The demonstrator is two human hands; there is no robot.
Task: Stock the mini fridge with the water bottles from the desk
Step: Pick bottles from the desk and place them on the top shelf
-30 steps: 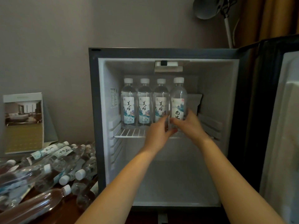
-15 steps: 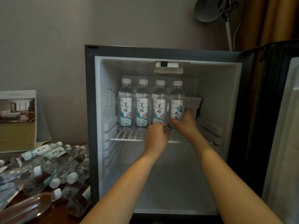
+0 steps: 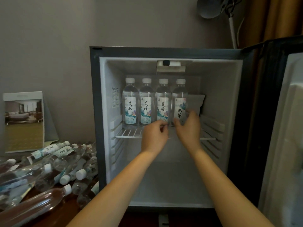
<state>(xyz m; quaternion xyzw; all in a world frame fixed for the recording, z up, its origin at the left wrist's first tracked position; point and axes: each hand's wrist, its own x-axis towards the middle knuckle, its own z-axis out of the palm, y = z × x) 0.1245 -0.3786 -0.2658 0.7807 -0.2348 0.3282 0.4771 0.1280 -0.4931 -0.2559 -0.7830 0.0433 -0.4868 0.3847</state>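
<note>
At the left, a heap of loose water bottles (image 3: 49,166) lay on their sides across the desk (image 3: 54,217), reaching its right edge against the mini fridge (image 3: 95,112). A good many were left to move, by my reckoning well over a dozen, though the pile was too tangled to count.

Inside the fridge, on the wire shelf (image 3: 129,133), three bottles (image 3: 146,104) stood upright, side by side from the shelf's left end, labels forward. The left hand (image 3: 155,136) hovered at the foot of the third one with its fingers curled in; I could not tell whether it touched or held anything. Next along, the rightmost bottle (image 3: 179,102) stood fourth in the row, touching its neighbour, and the right hand (image 3: 188,128) cupped its lower part, thumb on one side and fingers on the other.

So I judged the job barely begun: four in, the heap waiting. The fridge door (image 3: 288,128) stood open at the right.
</note>
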